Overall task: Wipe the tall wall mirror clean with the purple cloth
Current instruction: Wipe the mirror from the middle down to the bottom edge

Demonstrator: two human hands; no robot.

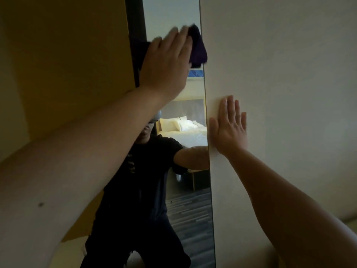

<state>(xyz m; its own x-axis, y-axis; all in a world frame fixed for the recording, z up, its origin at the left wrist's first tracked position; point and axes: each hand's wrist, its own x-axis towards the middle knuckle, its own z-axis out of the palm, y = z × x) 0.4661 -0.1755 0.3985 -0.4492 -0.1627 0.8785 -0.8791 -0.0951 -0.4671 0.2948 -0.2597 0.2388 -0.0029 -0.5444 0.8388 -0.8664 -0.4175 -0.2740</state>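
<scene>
The tall narrow mirror (193, 200) runs from top to bottom through the middle of the view. High on the glass, my left hand (166, 62) lies flat over the dark purple cloth (198, 47) and presses it against the mirror near its right edge. Part of the cloth sticks out past my fingers on the right. My right hand (229, 128) rests flat with fingers spread on the pale wall just right of the mirror, holding nothing. My left forearm crosses the lower left and hides part of the glass.
A pale wall (289, 74) fills the right side. A yellowish panel (67, 55) stands left of the mirror. The glass reflects a person in a dark shirt, a bed with white pillows and a striped floor.
</scene>
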